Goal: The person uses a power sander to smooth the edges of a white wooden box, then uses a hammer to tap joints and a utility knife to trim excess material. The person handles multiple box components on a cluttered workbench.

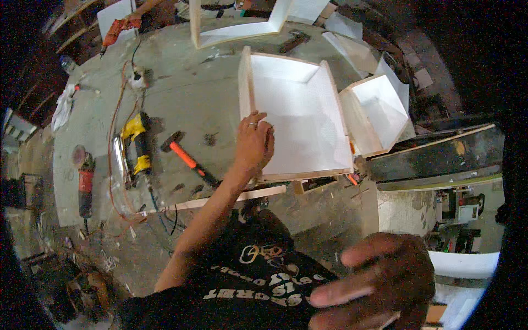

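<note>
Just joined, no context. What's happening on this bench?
A person stands at a workbench. Their left hand rests flat on the near left corner of a white-lined wooden box; fingers spread, nothing gripped. Their right hand is raised close to the camera, blurred, open and empty. A second box butts against the first on its right. A hammer and a yellow drill lie left of the hand, untouched.

right hand (pixel 379 280) blurred, cut off below
</note>
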The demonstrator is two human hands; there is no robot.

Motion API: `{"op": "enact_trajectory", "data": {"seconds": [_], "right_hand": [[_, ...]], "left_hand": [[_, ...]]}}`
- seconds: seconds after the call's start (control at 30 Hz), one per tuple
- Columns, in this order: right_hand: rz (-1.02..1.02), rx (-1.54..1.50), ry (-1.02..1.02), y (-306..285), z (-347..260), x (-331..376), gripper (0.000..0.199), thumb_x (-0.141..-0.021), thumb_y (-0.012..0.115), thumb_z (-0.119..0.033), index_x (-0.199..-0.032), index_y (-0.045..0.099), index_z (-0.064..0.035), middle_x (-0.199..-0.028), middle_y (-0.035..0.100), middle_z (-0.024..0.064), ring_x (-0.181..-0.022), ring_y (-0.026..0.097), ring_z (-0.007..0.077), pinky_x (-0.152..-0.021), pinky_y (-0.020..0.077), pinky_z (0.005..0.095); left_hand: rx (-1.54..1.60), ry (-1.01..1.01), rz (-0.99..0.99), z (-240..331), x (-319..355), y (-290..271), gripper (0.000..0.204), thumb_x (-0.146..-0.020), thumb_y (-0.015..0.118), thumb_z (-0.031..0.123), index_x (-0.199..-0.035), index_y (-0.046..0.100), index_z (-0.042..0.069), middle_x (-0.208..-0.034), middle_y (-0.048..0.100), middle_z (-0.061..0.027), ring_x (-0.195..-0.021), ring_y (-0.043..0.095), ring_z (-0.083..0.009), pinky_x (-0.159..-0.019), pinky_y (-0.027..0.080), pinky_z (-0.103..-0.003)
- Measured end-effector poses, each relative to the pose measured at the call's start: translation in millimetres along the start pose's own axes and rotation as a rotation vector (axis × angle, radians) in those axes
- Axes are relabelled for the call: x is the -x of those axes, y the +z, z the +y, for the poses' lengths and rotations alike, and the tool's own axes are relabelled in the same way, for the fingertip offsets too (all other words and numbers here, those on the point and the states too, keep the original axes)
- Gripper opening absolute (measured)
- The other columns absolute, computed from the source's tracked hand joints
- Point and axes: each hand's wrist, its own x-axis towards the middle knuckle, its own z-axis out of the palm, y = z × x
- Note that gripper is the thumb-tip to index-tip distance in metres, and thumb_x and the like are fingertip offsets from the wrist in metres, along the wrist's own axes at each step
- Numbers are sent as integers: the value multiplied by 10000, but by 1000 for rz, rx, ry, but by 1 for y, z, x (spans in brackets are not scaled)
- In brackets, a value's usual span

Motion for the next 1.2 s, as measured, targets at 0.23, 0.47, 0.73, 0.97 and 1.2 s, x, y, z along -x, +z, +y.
{"op": "enact_trajectory", "data": {"seconds": [0.23,0.47,0.73,0.97,1.2], "right_hand": [[498,119,-101,53,-15,-64,406,-907,690,-568,-1030,787,-194,-948,785,61,-816,745,203,-882,571,470],[147,254,-282,55,12,-66,500,-842,687,-355,-1278,655,-114,-1187,705,87,-984,697,216,-902,549,440],[145,-122,307,77,97,43,573,-914,665,-77,-1469,523,-73,-1412,602,161,-1234,628,314,-1027,516,459],[674,-345,1155,135,83,216,530,-934,656,-22,-1450,535,-32,-1383,643,123,-1138,677,233,-1012,514,368],[707,-334,1206,127,126,283,537,-956,652,-80,-1469,507,-23,-1329,665,140,-1115,678,212,-963,535,373]], "left_hand": [[-208,-13,-334,17,37,-19,256,-961,574,197,-1149,646,39,-1490,524,-161,-1478,372,-369,-1223,265,-554],[-448,193,-392,-40,-20,-1,244,-949,545,169,-1121,623,16,-1527,475,-215,-1460,379,-415,-1206,258,-608],[-396,165,-364,-117,-126,35,267,-1022,487,217,-1117,639,18,-1561,447,-205,-1487,366,-377,-1181,325,-586],[-559,111,-506,-161,-212,50,223,-976,552,216,-1064,652,37,-1519,491,-200,-1335,533,-390,-1065,484,-512],[-330,155,-342,-213,-258,61,117,-980,574,143,-1016,646,58,-1213,655,-183,-1167,615,-406,-961,511,-487]]}}
